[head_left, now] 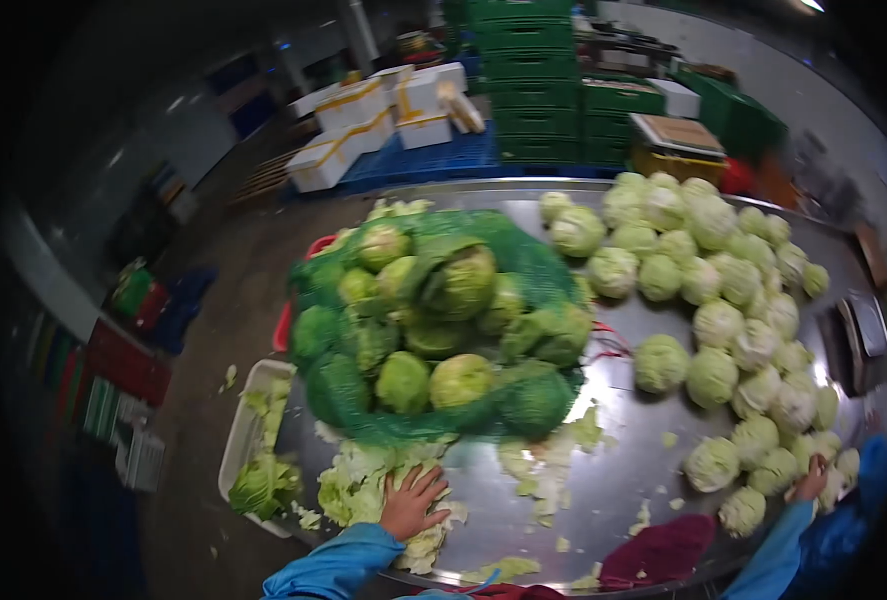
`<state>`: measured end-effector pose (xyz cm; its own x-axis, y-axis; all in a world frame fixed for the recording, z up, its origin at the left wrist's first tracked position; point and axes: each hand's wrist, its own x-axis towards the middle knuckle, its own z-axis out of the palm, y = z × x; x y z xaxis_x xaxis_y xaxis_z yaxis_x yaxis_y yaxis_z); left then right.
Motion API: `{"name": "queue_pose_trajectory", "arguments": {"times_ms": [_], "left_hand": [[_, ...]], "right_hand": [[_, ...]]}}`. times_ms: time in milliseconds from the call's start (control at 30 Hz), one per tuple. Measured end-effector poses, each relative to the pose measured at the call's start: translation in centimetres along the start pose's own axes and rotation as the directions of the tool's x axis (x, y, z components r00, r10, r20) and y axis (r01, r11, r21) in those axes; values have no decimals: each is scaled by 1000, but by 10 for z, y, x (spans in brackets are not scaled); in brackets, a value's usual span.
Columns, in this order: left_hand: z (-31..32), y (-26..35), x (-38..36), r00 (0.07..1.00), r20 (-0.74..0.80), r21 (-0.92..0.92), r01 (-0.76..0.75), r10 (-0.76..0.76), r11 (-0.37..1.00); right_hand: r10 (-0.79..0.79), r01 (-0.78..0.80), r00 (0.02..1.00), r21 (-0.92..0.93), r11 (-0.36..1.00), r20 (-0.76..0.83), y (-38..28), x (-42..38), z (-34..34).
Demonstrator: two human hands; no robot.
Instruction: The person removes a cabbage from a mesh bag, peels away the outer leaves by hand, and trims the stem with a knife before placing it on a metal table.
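Note:
My left hand [414,503] lies with its fingers spread on a heap of loose cabbage leaves [359,485] at the front of the metal table. Behind it sits a green mesh bag [339,395], opened wide around several leafy cabbages [464,380]. At the far right, my right hand [812,480] is curled among trimmed pale cabbages [756,436]; what its fingers close on cannot be made out. A dark red cloth [659,553] lies at the front edge between my arms.
A white tub [236,450] with leaves stands at the table's left edge. Trimmed cabbages [709,220] cover the table's right side. Leaf scraps [539,470] litter the metal surface [619,470]. Beyond are green crates [534,95] and white foam boxes [354,105] on a blue pallet [404,160].

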<state>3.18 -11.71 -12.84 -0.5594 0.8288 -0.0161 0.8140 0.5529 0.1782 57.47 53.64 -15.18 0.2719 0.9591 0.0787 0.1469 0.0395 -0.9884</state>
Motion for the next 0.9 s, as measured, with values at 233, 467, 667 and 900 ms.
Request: {"name": "queue_pose_trajectory", "arguments": {"times_ms": [233, 467, 667, 900], "left_hand": [[-16, -136, -43, 980, 74, 88, -192, 185, 978], [-64, -254, -77, 768, 641, -106, 90, -1, 990], [-102, -355, -102, 960, 259, 14, 109, -108, 994], [-153, -279, 4, 737, -467, -633, 107, -489, 767]], "right_hand": [[46, -37, 986, -61, 997, 160, -115, -209, 132], [320, -205, 778, -263, 943, 540, -169, -396, 275], [-197, 362, 498, 5, 932, 844, -194, -497, 392], [-23, 314, 479, -147, 938, 877, -172, -554, 463]]}}
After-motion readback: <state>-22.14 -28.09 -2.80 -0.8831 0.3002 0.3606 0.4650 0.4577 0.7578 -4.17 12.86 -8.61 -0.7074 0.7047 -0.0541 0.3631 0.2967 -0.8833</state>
